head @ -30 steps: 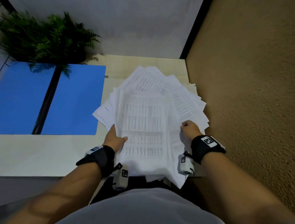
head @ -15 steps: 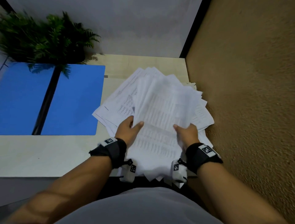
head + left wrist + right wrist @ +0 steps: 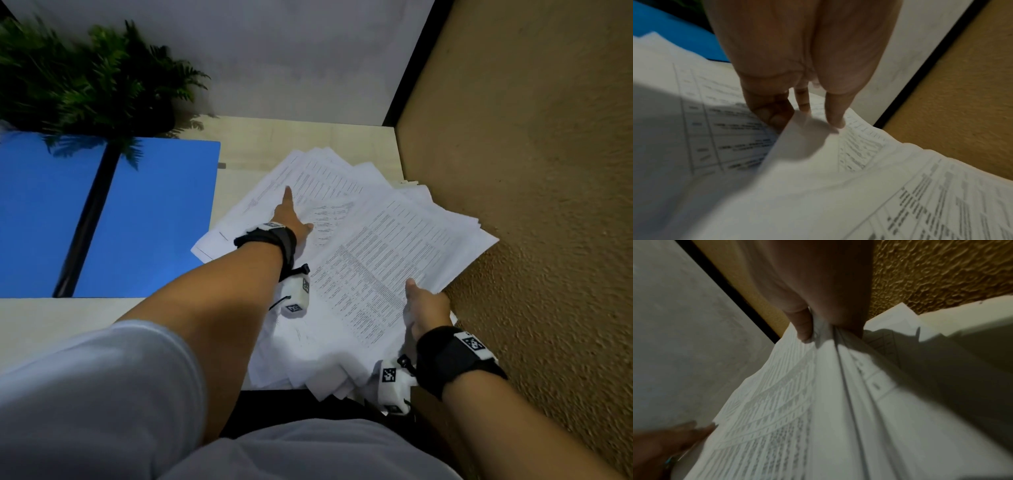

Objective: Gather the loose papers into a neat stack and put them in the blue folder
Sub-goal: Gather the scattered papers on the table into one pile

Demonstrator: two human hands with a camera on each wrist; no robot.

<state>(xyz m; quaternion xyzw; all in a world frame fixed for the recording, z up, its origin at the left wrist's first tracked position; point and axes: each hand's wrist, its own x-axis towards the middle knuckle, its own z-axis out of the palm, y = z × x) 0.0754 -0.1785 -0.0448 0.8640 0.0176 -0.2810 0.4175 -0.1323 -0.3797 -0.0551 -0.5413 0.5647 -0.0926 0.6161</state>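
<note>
A loose fan of printed white papers (image 3: 376, 246) lies on the right half of the pale table (image 3: 68, 325), with some sheets hanging over its near edge. My right hand (image 3: 416, 294) pinches the near right side of a thick bundle, thumb (image 3: 803, 327) on top and fingers hidden beneath the papers (image 3: 797, 402). My left hand (image 3: 298, 209) is stretched forward over the far sheets, index finger straight, fingertips (image 3: 772, 113) touching the papers (image 3: 818, 194) beside a raised sheet edge. The blue folder (image 3: 154, 222) lies open and flat to the left, holding no paper.
A green potted fern (image 3: 85, 75) stands at the back left and overhangs the folder's far edge. A rough tan wall (image 3: 531, 205) runs close along the table's right side, touching the papers. A white wall (image 3: 274, 51) closes the back.
My left hand has let go of the bundle's near edge and reached forward onto the far sheets. My right hand keeps its hold, and the bundle has swung to the right.
</note>
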